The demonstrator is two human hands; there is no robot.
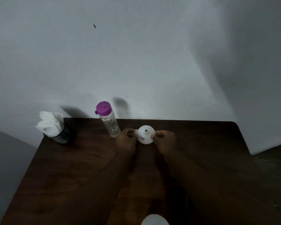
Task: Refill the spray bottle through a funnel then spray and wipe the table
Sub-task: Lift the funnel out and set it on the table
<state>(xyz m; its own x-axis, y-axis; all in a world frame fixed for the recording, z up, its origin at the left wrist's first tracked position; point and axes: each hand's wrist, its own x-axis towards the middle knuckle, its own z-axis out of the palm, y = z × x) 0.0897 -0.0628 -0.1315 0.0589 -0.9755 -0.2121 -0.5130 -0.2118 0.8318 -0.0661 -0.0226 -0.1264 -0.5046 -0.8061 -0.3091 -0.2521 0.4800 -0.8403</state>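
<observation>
A dark wooden bench (71, 176) fills the lower part of the view and runs back to a pale wall (136, 62). Two bare forearms reach from the near edge toward the far middle, roughly side by side, and both end at the same height on the bench.

At the far left stands a dark holder (62, 135) stuffed with white tissues (49, 122). To its right stands a clear bottle (109, 124) with its purple cap (103, 108) on, its long axis upright. At the near edge a rounded white shape (154, 220) is cut off by the frame. It may be the spray bottle, but too little of it shows to tell.

The white funnel (145, 135) sits between the two hands at the far middle, just right of the clear bottle. The left grip (126, 140) is curled, and its fingertips appear to pinch the small tab on the funnel's left rim. The right grip (165, 140) pinches the right rim between thumb and fingers. Both knuckles face up.

The funnel's small opening shows toward its far upper side, and a label faces the camera. In the dim light it cannot be told whether the funnel rests on the bench or is held just above it.

Both grips are equally close to the funnel. If the white shape is the spray bottle, it lies well apart and straight toward the person, so the funnel would have to travel nearward.
</observation>
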